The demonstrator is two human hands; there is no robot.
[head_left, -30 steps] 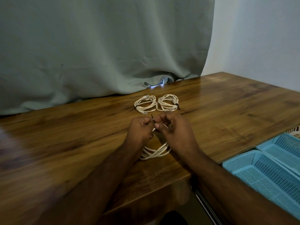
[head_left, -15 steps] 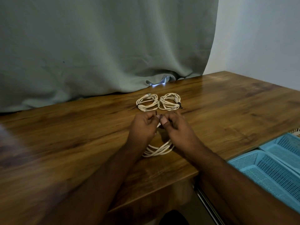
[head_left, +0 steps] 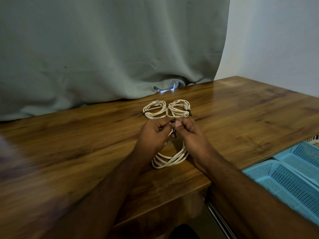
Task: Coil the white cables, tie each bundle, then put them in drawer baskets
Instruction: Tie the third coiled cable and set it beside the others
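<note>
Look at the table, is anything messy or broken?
Nothing stands out. Two tied cable coils lie side by side on the table. Both hands pinch a black tie on a third coil. The blue baskets look whole.

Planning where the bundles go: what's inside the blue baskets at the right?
The two blue baskets show only bare mesh floors where visible. Their right parts run out of frame, and a forearm covers the near basket's lower corner, so contents there cannot be seen.

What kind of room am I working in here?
Probably a plain home room or makeshift workspace: a glossy brown wooden table against a grey-green fabric curtain, a bare white wall, and light-blue perforated plastic drawer baskets beside it.
</note>
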